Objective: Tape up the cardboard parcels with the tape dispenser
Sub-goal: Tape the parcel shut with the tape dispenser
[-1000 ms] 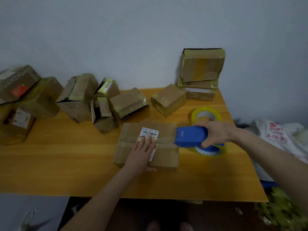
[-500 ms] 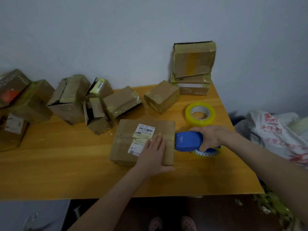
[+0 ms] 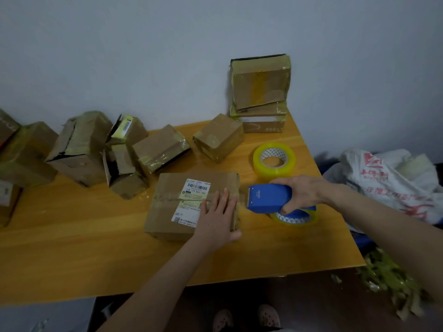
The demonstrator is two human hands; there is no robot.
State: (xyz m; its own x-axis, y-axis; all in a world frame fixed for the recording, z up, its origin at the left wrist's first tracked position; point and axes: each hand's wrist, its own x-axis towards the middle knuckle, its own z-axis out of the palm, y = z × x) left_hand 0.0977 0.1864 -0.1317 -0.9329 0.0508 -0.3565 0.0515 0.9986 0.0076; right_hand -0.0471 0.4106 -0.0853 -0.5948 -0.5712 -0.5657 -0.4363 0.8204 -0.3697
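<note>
A flat cardboard parcel (image 3: 167,204) with a white shipping label lies in the middle of the wooden table (image 3: 72,248). My left hand (image 3: 219,219) presses flat on its right end, fingers straight, thumb over the near edge. My right hand (image 3: 304,191) grips the blue tape dispenser (image 3: 268,198), held just past the parcel's right edge with its mouth toward the parcel. A strip of clear tape seems to run from the dispenser's mouth onto the parcel top. The dispenser's tape roll (image 3: 297,218) shows below my hand.
A spare roll of yellowish tape (image 3: 274,159) sits behind the dispenser. Several taped and torn boxes (image 3: 79,149) line the back of the table, with a stack (image 3: 260,92) at the back right corner. A white plastic bag (image 3: 393,180) lies off the right edge.
My right hand drew the dispenser rightward off the parcel's end. My left hand slid right along the parcel top to its right end. The camera view shifted slightly.
</note>
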